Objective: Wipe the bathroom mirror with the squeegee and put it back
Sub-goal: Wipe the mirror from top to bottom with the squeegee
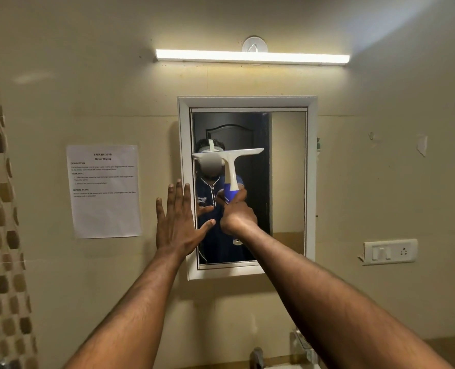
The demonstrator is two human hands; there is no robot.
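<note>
A white-framed bathroom mirror (287,182) hangs on the beige wall ahead. My right hand (238,213) is shut on the blue grip of a white squeegee (230,162), whose blade lies roughly level across the left half of the glass at mid height. My left hand (177,219) is flat with fingers spread, pressed on the mirror's left frame edge, thumb reaching onto the glass. The squeegee's lower handle end shows below my right wrist.
A tube light (253,57) glows above the mirror. A printed sheet (105,191) is taped to the wall at left. A switch and socket plate (390,252) sits at right. A tap (257,358) shows at the bottom edge. Mosaic tiles (0,209) run down the far left.
</note>
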